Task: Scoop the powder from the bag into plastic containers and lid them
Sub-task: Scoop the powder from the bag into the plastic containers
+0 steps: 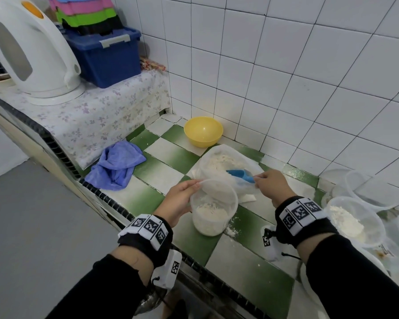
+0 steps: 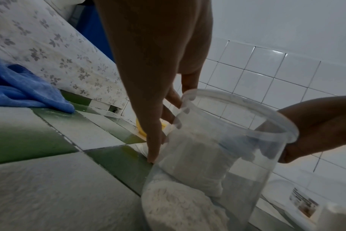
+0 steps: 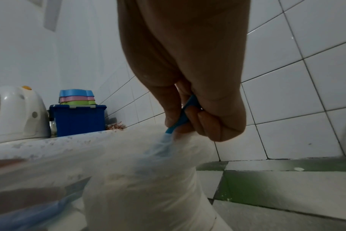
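Your left hand (image 1: 179, 201) holds the tub (image 1: 213, 211) of powder | your right hand (image 1: 273, 187) pinches the blue scoop (image 1: 240, 176) | the bag (image 1: 226, 163) sits just past both hands

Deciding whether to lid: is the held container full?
No. Powder fills only the lower part of the tilted container the left hand holds.

Counter (image 1: 171, 155): green-and-white checkered tile, dusted with spilled white powder (image 1: 232, 231) just beside the container (image 1: 213, 209) that the left hand's fingers (image 1: 189, 185) steady on it. Powder bag (image 1: 226, 162) rests just beyond both sets of fingers. Yellow bowl (image 1: 203, 131) sits farther out, in the wall corner. Crumpled blue cloth (image 1: 118, 168) lies left of the left fingers. More clear tubs (image 1: 352, 221) stand right of the right fingers (image 1: 259, 180).
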Tool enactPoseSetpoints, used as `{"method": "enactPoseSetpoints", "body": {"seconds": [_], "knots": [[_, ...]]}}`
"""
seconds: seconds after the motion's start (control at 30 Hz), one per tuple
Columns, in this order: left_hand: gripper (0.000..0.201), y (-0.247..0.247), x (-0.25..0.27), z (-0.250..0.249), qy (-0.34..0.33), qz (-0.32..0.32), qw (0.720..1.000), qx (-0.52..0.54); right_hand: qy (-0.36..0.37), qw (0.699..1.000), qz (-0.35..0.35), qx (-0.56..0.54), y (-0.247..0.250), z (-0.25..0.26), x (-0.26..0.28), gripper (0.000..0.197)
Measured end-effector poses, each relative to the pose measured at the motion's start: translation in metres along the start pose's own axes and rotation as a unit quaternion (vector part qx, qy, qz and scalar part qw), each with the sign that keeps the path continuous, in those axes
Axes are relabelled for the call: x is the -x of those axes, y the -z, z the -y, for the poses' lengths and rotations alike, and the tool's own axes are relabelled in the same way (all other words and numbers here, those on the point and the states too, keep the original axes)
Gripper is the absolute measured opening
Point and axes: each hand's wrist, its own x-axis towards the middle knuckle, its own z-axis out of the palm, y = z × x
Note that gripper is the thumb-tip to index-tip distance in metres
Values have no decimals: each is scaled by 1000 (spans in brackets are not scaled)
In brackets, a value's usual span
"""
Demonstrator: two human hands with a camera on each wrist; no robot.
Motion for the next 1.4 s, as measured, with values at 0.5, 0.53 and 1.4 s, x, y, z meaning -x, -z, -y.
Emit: {"method": "enactPoseSetpoints", "body": {"seconds": [0.5,0.53,1.4], "knots": [[15,13,-4,5,-44,-98,991,-74,-2,992,20,-124,28,10,11,20],[16,13,-5,5,-46,-98,991,-73,6,991,24,-128,31,11,13,19],[22,23,-10,5,-10,-68,997,-24,402,886,-1,233,-22,8,61,26]]}}
